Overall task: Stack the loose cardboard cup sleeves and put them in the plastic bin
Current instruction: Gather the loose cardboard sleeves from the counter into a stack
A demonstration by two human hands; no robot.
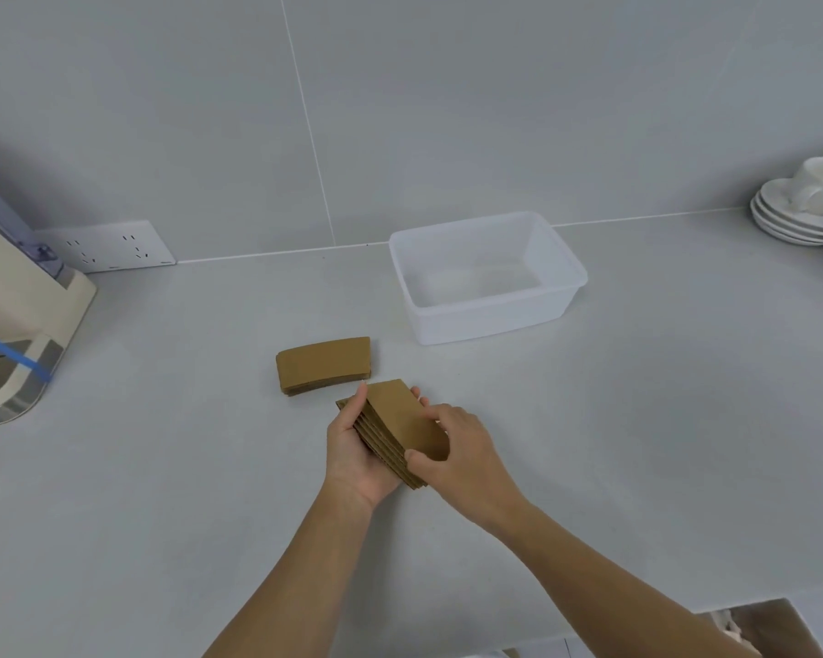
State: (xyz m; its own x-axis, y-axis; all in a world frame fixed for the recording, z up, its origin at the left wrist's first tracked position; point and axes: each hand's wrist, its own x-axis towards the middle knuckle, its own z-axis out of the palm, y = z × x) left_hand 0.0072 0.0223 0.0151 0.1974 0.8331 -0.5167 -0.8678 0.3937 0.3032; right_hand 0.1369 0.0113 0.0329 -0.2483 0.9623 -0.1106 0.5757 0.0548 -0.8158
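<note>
Cardboard cup sleeves [402, 432]: a flat bundle held just above the tabletop [162, 467], left hand [352, 451] cupping it beneath, right hand [464, 460] pinching its near end. Light, stiff, apt to fan apart; best squeezed across both faces. Beyond the grip: second stack [324, 365], empty plastic bin [488, 277].

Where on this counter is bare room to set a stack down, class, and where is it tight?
Bare counter runs between the coffee machine and the lying sleeve stack, and right of the plastic bin, below the saucers. It is tight between that stack, the bin and both hands.
</note>
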